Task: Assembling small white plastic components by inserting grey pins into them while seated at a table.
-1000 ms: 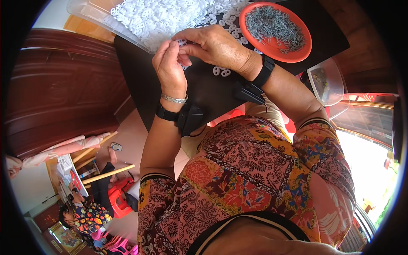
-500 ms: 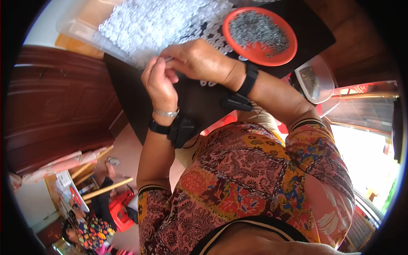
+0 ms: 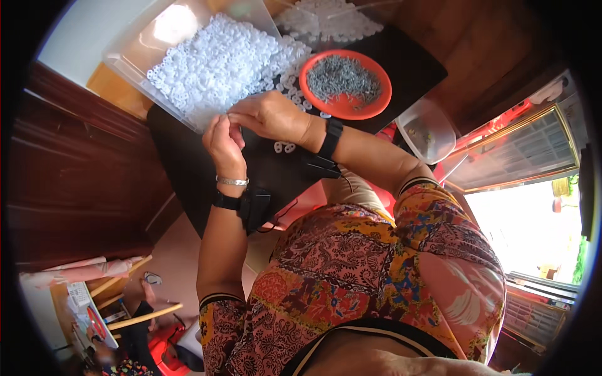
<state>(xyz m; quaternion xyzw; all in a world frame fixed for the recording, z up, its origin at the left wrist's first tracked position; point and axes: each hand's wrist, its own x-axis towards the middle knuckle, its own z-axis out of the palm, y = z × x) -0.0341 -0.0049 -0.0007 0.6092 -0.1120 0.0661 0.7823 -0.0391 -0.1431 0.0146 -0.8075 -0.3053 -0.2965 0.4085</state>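
Observation:
Over the dark table (image 3: 179,156), my left hand (image 3: 224,147) and my right hand (image 3: 276,118) meet with their fingertips pinched together. Whatever is between the fingers is too small or hidden to make out. Just beyond them lies a heap of small white plastic pieces with holes (image 3: 216,59), inside a clear plastic bin (image 3: 135,53). To the right of my right hand, an orange-red dish (image 3: 352,113) holds many small grey metal parts (image 3: 342,78), possibly screws or pins. A few loose white pieces (image 3: 284,147) rest on the table below my right wrist.
More white pieces (image 3: 332,22) lie behind clear plastic at the far side. A translucent tub (image 3: 433,135) stands past the table's right edge. Dark wooden panelling (image 3: 81,169) rises at the left. A red stool (image 3: 166,357) and a person are at the lower left.
The view has shifted, so more of the bin and the far white pieces shows. My hands stay joined at the fingertips beside the bin.

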